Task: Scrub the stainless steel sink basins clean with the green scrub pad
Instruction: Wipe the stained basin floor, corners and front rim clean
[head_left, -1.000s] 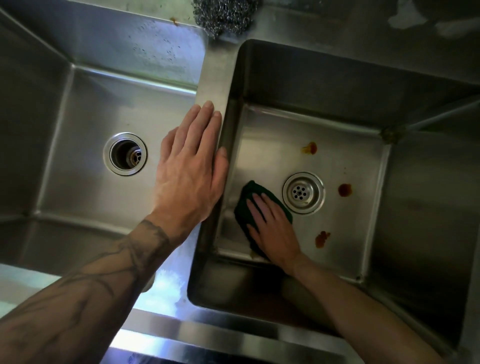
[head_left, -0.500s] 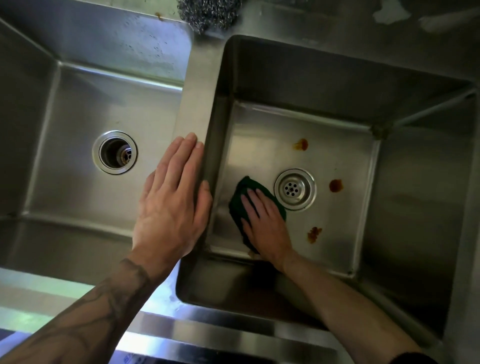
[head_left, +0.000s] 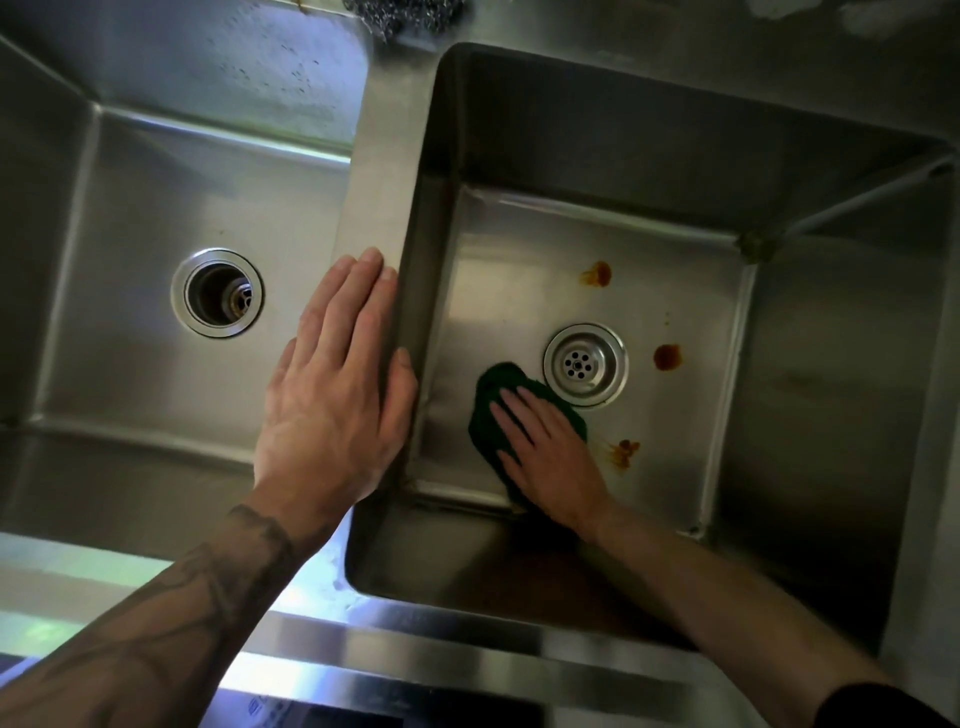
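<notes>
The left basin (head_left: 156, 218) lay at the left of the head view, with its round drain (head_left: 217, 292) in the middle of the floor. The left hand (head_left: 332, 395) rested palm down on the divider (head_left: 382, 171) between the two basins; its fingers were straight and held together, gripping nothing, and the thumb lay along the divider's right edge. A steel wool ball (head_left: 405, 18) sat at the far end of the divider, cut off by the top edge of the view.

In the right basin (head_left: 831, 389), the green scrub pad (head_left: 491, 384) lay flat on the floor in the near-left area, touching the rim of the strainer drain (head_left: 585, 364). The right hand (head_left: 550, 457) pressed down on the pad with extended, slightly spread fingers, not curled round it.

Three brown stains were on the floor: one (head_left: 597, 273) beyond the strainer, one (head_left: 667, 357) to its right, and one (head_left: 626, 452) just right of the right hand.
</notes>
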